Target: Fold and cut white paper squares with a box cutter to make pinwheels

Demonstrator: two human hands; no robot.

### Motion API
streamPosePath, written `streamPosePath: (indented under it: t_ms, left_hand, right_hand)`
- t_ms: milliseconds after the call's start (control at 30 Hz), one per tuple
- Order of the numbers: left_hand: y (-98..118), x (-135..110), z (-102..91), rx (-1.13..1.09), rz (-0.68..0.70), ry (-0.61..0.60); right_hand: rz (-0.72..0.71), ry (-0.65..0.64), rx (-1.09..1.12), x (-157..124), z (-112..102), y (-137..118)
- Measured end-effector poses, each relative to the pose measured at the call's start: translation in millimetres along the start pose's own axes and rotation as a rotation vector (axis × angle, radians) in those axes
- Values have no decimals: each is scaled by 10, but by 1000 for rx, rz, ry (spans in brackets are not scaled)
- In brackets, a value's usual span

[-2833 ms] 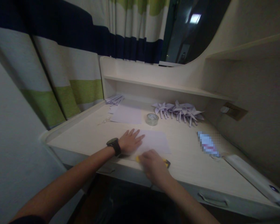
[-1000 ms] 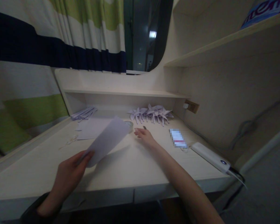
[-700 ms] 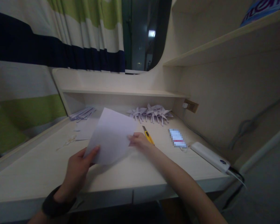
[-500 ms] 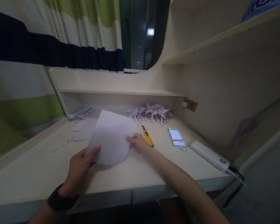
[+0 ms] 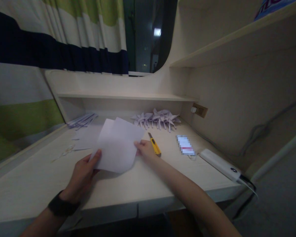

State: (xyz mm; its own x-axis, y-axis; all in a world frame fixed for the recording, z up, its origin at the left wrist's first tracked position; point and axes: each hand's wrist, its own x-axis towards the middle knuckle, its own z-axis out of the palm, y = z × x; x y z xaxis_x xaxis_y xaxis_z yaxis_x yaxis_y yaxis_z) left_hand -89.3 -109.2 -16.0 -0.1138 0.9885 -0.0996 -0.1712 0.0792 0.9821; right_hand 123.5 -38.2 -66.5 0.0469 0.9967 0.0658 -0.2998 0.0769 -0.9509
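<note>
White paper sheets [image 5: 118,144] are held tilted above the desk, their top corners fanned a little apart. My left hand [image 5: 85,171], with a black band on its wrist, pinches their lower left edge, thumb on top. At the right edge, my right hand [image 5: 145,149] grips the paper between thumb and fingers. Just right of that hand lies a yellow utility knife [image 5: 155,144] with its blade out. Behind the sheets stand several folded paper pinwheels [image 5: 160,119]. More flat paper [image 5: 85,138] rests on the desk to the left, partly hidden by the held sheets.
A bundle of paper strips [image 5: 82,121] sits at the back left. On the right are a lit phone [image 5: 185,144] and a white power strip [image 5: 219,164] with cables. A low shelf [image 5: 128,96] spans the desk's back; a wall socket [image 5: 199,110] is at right.
The held paper, one outline before, now shows two top corners, the sheets having slid apart. Both hands stay on the paper. The whole view has shifted slightly.
</note>
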Motion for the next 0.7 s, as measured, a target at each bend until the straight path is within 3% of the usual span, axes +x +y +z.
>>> streamPosePath:
  t_ms: [233, 400, 533, 700]
  left_hand:
    - [49, 200, -37, -21, 21, -19]
    - [164, 673, -178, -88, 132, 102]
    - [168, 1122, -335, -177, 314, 16]
    - [-19, 1357, -495, 52, 238, 204]
  right_hand:
    - [-21, 38, -3, 39, -15, -8]
    - [-26, 86, -6, 59, -45, -16]
    - [12, -24, -52, 15, -46, -13]
    - [79, -138, -152, -43, -6, 30]
